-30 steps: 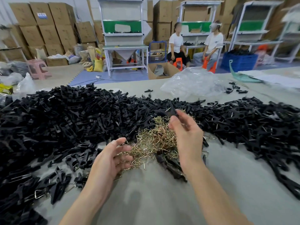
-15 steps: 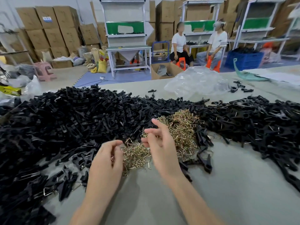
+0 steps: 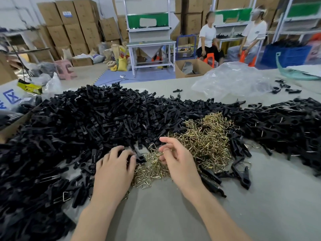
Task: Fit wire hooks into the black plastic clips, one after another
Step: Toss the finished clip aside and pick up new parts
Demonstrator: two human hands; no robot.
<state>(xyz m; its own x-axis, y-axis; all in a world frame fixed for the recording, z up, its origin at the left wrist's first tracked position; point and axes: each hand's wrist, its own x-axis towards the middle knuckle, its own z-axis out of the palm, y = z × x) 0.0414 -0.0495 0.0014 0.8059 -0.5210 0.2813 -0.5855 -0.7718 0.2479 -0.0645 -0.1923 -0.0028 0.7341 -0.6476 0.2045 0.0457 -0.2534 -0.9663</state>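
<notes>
Holds one black clip [image 3: 140, 156] in the left hand [image 3: 114, 171] – grip curled round it – at the near edge of the clip heap [image 3: 86, 127] on the worktop [image 3: 269, 206]. Poises the right hand [image 3: 178, 161] over the wire hooks [image 3: 206, 141], fingers half curled; cannot tell whether that grip holds any.

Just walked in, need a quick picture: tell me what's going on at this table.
A person is assembling clips. The left hand grips one black clip beside the clip heap; the right hand hovers with curled fingers over the wire hooks, and whether it holds one is unclear.
</notes>
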